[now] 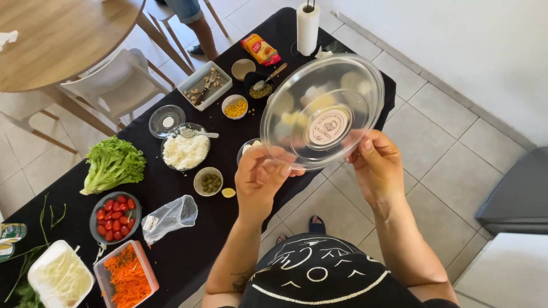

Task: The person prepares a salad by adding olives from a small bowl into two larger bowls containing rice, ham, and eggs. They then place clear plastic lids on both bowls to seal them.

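Black-clothed table (pixel 188 251) below, clear bowl (pixel 322 111) lifted in both my hands.
My left hand (pixel 260 177) and right hand (pixel 377 165) pinch its near rim, tilting it to inspect the base; white cheese bowl (pixel 185 149) and lettuce (pixel 113 163) sit left of my grip.

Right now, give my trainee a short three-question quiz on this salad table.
1. True or false: both hands hold the clear plastic bowl up off the table.
2. Which food sits in the grey bowl next to the lettuce? A) olives B) cherry tomatoes C) corn
3. Fill in: the roll of paper towel stands at the ____ end of the black table, seen from the person.

Key
1. True: the left hand and the right hand each grip the bowl's near rim.
2. B, the cherry tomatoes.
3. Far.
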